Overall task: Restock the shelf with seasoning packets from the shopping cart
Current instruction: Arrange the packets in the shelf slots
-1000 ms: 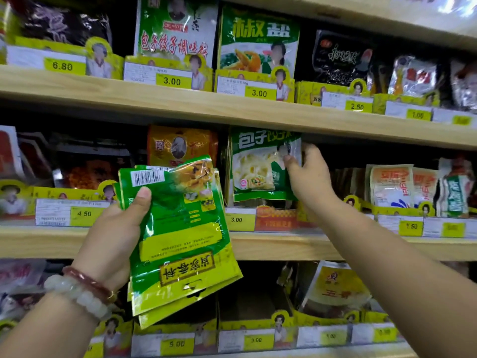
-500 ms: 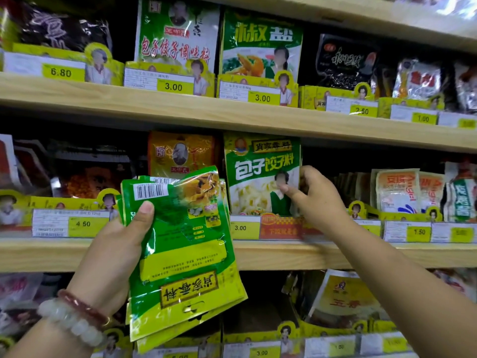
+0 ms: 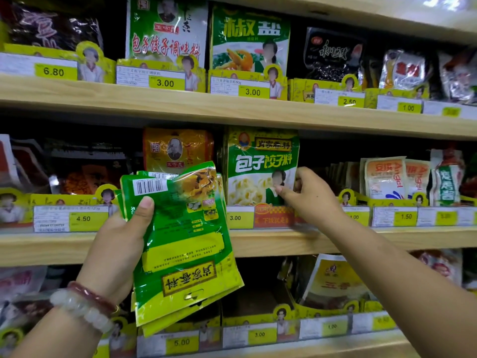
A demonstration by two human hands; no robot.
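Observation:
My left hand (image 3: 121, 244) grips a small stack of green and yellow seasoning packets (image 3: 185, 244), held upside down with their backs and a barcode facing me, in front of the middle shelf (image 3: 387, 237). A matching green packet (image 3: 260, 164) stands upright on that shelf behind the 3.00 price tag. My right hand (image 3: 309, 197) is at its lower right corner, thumb on the front and fingers curled behind the edge, pinching it.
An orange packet (image 3: 178, 148) stands just left of the green one. White yeast packets (image 3: 384, 177) fill the slot to the right. The upper shelf (image 3: 232, 104) and the lower shelf hold more seasoning packets behind yellow price tags.
The green packet in my right hand went from tilted to standing upright and square in its slot. My right hand slid down to its lower right corner. The left hand's stack stayed put.

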